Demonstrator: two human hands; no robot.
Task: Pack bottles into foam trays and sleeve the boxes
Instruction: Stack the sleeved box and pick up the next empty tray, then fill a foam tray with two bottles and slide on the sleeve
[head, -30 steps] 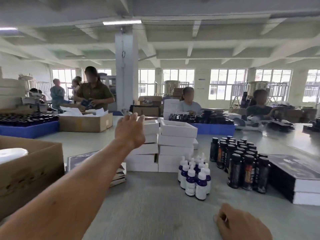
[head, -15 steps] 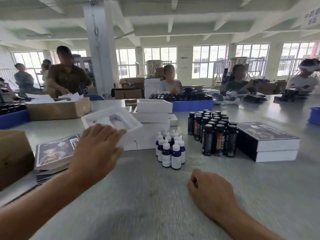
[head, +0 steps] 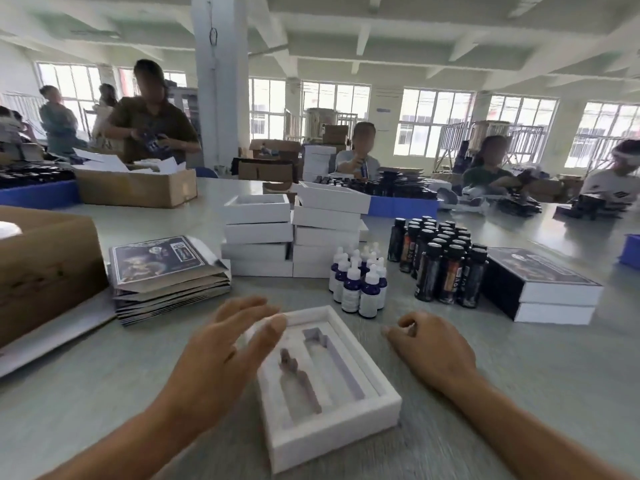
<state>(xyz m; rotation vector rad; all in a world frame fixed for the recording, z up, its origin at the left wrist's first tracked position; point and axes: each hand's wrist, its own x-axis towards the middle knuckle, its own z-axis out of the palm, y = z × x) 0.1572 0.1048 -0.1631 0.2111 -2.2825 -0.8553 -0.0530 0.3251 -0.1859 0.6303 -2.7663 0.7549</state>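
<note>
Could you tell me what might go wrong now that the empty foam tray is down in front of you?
1. The dropper bottles stand packed together; pulling one out could topple its neighbours.
2. The foam tray lies askew with neither hand gripping it, so pressing a bottle in might slide it.

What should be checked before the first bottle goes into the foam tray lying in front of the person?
1. Foam tray flat on the table, cavities up: ok.
2. Both cavities free of bottles: ok.
3. Left hand holds nothing, fingers spread over the tray's left edge: ok.
4. Right hand holds nothing, resting on the table beside the tray: ok.
5. Dropper bottles and dark bottles upright behind the tray: ok.
6. Which cavity fits which bottle: cannot tell.
</note>
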